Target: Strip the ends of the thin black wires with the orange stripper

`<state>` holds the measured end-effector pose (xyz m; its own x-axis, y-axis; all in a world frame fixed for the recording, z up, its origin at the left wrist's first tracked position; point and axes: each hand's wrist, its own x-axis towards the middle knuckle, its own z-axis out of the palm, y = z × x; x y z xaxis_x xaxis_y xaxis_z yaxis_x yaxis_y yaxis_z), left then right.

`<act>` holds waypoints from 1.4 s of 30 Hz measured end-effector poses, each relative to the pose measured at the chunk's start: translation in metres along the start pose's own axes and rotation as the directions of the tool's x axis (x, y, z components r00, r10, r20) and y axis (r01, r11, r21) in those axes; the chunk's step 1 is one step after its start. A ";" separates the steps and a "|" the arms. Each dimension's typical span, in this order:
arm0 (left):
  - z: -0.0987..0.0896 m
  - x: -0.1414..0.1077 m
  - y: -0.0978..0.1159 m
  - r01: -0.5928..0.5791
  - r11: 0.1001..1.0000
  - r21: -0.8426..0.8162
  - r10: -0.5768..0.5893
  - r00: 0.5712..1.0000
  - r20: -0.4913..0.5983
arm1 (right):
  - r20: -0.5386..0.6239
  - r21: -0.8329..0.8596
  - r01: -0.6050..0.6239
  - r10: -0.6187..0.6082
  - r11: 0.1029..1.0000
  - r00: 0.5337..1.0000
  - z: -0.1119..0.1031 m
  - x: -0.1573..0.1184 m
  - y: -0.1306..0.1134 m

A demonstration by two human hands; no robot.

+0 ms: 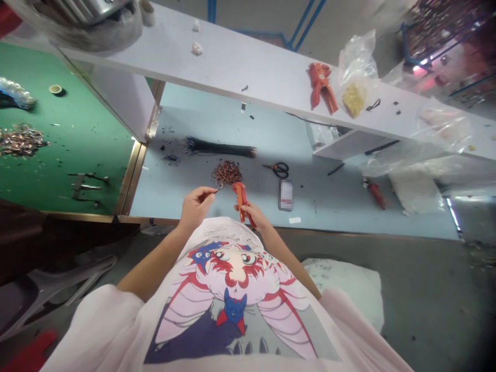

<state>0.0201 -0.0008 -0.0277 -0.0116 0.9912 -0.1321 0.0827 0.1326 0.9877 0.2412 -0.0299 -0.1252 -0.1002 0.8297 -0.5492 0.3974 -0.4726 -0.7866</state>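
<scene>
My left hand (197,206) pinches a thin dark wire (219,189) whose tip points toward a heap of small copper-coloured pieces (228,172) on the light blue table. My right hand (254,216) is closed round the handles of a red-orange hand tool (241,197). The tool's head is at the near edge of the heap, a little right of the wire tip. Behind the heap lies a bundle of black wires (222,148). To the right are black-handled scissors (279,169) and a phone-like rectangular object (285,195).
A white shelf (267,67) crosses above the table, bearing another red tool (323,88) and a bag of yellow pieces (353,99). A green work surface (89,170) adjoins on the left. At right lie a red-handled tool (376,195) and plastic bags (418,188).
</scene>
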 end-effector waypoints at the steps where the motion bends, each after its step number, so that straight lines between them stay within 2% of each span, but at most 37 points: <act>1: 0.001 0.000 0.000 0.005 1.000 -0.010 -0.005 1.000 -0.002 | 0.035 0.130 0.001 -0.006 0.992 0.999 0.000 -0.004 -0.006; 3: 0.003 -0.001 0.000 0.020 0.999 -0.040 -0.020 1.000 -0.008 | 0.109 0.432 -0.027 -0.023 0.901 0.994 0.001 -0.012 -0.019; 5: 0.004 -0.003 0.001 0.030 0.997 -0.075 -0.031 0.999 -0.011 | 0.171 0.655 -0.076 -0.049 0.752 0.984 0.002 -0.021 -0.032; 8: 0.004 -0.005 0.001 0.021 0.994 -0.106 -0.025 0.999 -0.038 | 0.227 0.772 -0.128 -0.081 0.623 0.971 0.003 -0.034 -0.050; 12: 0.001 -0.007 0.003 0.005 0.995 -0.097 -0.014 0.995 -0.097 | 0.309 0.824 -0.216 -0.096 0.523 0.946 0.003 -0.052 -0.072; 18: 0.002 -0.012 0.012 -0.079 0.996 -0.036 0.076 0.995 -0.070 | 0.355 0.829 -0.243 -0.138 0.504 0.925 0.004 -0.072 -0.097; 24: 0.008 -0.020 0.009 -0.209 0.977 0.048 0.207 0.977 0.044 | 0.417 0.823 -0.280 -0.190 0.495 0.889 0.008 -0.080 -0.105; 33: 0.015 -0.022 0.009 -0.198 0.979 -0.046 0.202 0.972 0.119 | 0.464 0.830 -0.262 -0.349 0.493 0.814 0.010 -0.085 -0.109; 39: 0.016 -0.025 0.008 -0.267 0.963 -0.034 0.269 0.954 0.132 | 0.470 0.834 -0.278 -0.350 0.477 0.810 0.010 -0.085 -0.106; 42: 0.016 -0.024 0.010 -0.264 0.963 -0.054 0.269 0.953 0.140 | 0.485 0.832 -0.292 -0.361 0.472 0.797 0.009 -0.085 -0.105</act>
<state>0.0373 -0.0236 -0.0164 0.1505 0.9803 0.1282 0.0289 -0.1340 0.9906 0.1994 -0.0539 0.0016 -0.6655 0.6876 -0.2904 -0.5420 -0.7127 -0.4453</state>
